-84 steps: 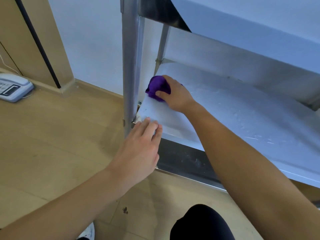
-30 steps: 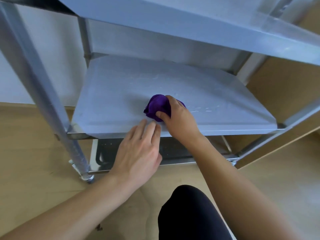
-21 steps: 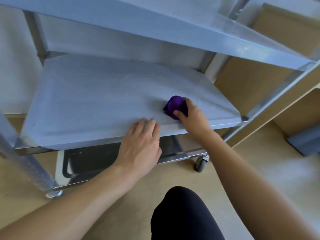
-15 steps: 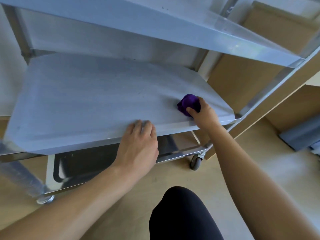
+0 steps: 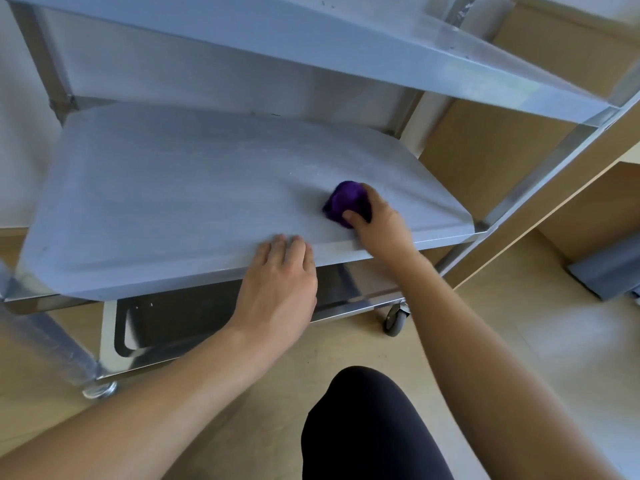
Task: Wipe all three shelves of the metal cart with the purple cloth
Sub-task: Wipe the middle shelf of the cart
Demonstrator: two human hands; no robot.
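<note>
The metal cart fills the upper view. Its middle shelf [image 5: 180,202] is a flat grey sheet, with the top shelf [image 5: 346,39] overhanging it and the bottom shelf [image 5: 180,323] dark below. My right hand [image 5: 381,223] presses the bunched purple cloth [image 5: 344,200] onto the middle shelf near its front right corner. My left hand [image 5: 280,278] lies flat on that shelf's front edge, fingers together, holding nothing.
A caster wheel [image 5: 396,318] stands under the cart's front right leg, and a foot [image 5: 98,389] under the front left post. Wooden furniture panels [image 5: 502,140] stand close on the right. A grey object [image 5: 609,271] lies on the floor. My dark knee [image 5: 370,427] is below.
My right hand has swept the cloth along the middle shelf from the left end to the right, then slightly back left. My left hand slid right along the front edge.
</note>
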